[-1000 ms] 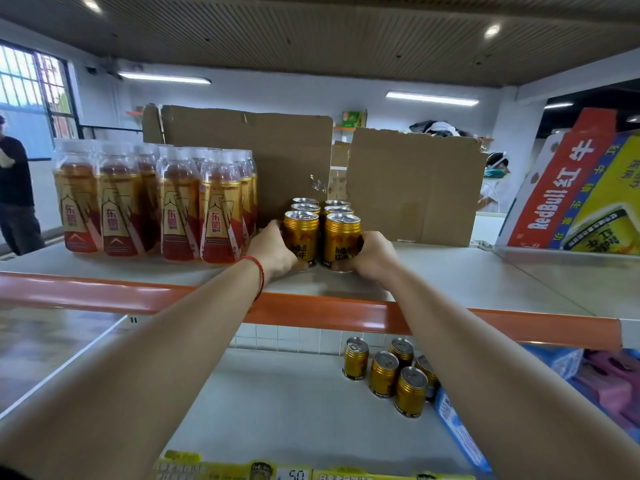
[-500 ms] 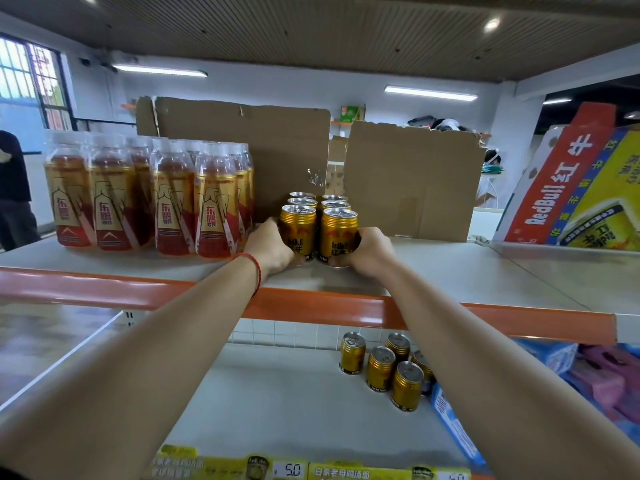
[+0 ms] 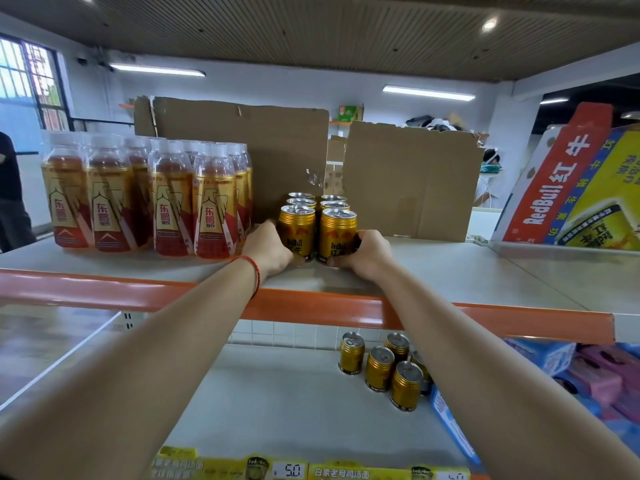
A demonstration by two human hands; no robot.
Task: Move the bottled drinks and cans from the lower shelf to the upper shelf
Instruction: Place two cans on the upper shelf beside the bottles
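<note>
Your left hand (image 3: 268, 249) and right hand (image 3: 363, 252) are both up on the upper shelf (image 3: 450, 271), each wrapped round one gold can. The left hand's fingers (image 3: 273, 228) curl about the low side of the left front can (image 3: 297, 230), and the right hand's fingers (image 3: 360, 238) close on the right front can (image 3: 337, 233). Both cans stand upright, side by side and near the shelf's orange front edge (image 3: 138, 292). Their bases look to be down on the shelf or very close to it, though your hands hide the contact.

Behind these two stand four more cans in two short rows (image 3: 317, 199), so six are up in all. To their left, the bottled drinks (image 3: 145, 199) are packed together on the same shelf, close to the cans. No bottles show on the lower shelf (image 3: 277, 393), so that half of the job looks finished.

What is left is the small cluster of gold cans (image 3: 381, 367) on the lower shelf, toward the right beside some blue packs (image 3: 450, 420). Four are plain to see, and a fifth is partly hidden behind them. By this reckoning you are past the halfway mark on cans. Once you let go of this pair, two or three more trips down should clear the rest. There is open room on the upper shelf to the right of the rows, in front of the cardboard sheets (image 3: 412, 178).
</note>
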